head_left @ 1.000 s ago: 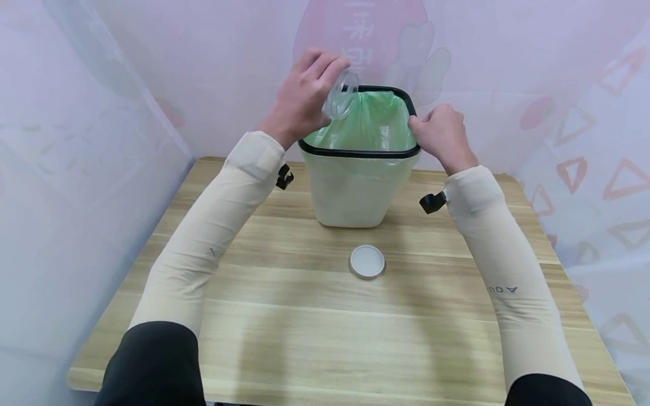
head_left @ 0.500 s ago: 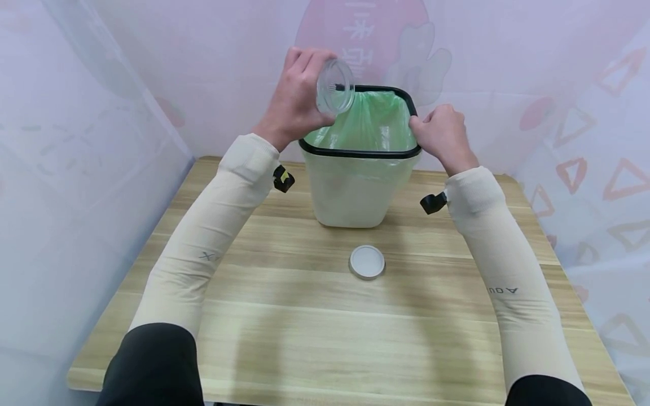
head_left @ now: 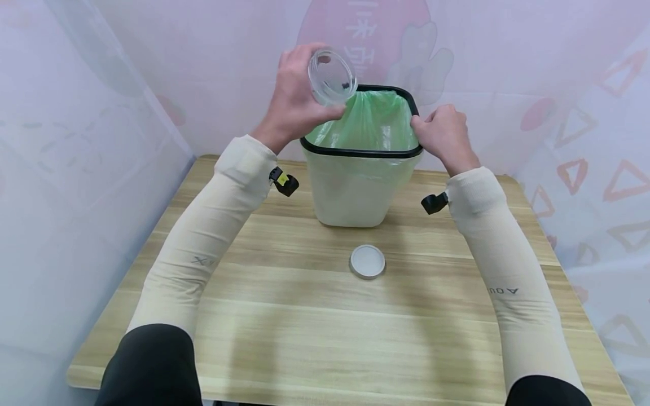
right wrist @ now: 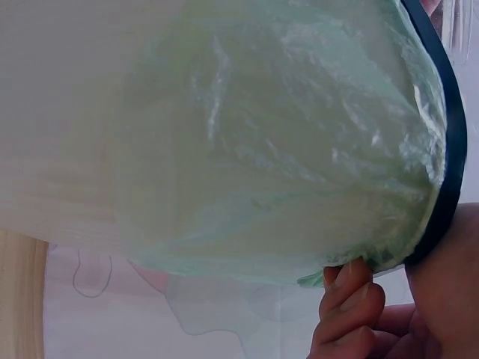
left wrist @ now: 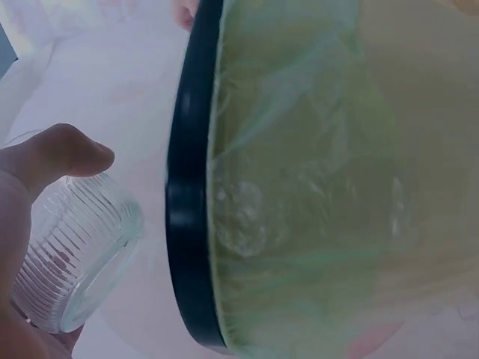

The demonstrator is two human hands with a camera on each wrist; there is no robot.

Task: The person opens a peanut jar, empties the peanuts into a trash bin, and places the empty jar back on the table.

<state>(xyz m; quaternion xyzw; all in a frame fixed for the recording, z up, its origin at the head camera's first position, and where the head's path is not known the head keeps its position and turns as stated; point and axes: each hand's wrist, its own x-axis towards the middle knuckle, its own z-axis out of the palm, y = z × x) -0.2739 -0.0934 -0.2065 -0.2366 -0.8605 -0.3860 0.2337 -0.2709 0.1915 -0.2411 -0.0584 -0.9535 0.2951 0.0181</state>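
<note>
A clear ribbed glass jar (head_left: 332, 79) is held tilted in my left hand (head_left: 297, 98), above the left rim of the trash bin (head_left: 350, 194). In the left wrist view, my thumb (left wrist: 71, 153) lies across the ribbed glass jar (left wrist: 75, 254). A small dark patch shows through the glass; I cannot tell whether it is inside. My right hand (head_left: 447, 135) grips the bin's black rim (head_left: 363, 153) at the right side. Seen from the right wrist, its curled fingers (right wrist: 348, 303) touch the green bag (right wrist: 269, 172) below the rim. The bin stands upright.
On the wooden table (head_left: 325, 338), a round white lid (head_left: 367, 261) lies in front of the bin. Printed fabric walls (head_left: 574, 67) enclose the table at the back and sides. Small black cameras (head_left: 284, 181) stick out from both wrists.
My left hand has drawn slightly left and turned the jar, so its round end now faces the head camera more. The right hand, bin and lid have stayed put.
</note>
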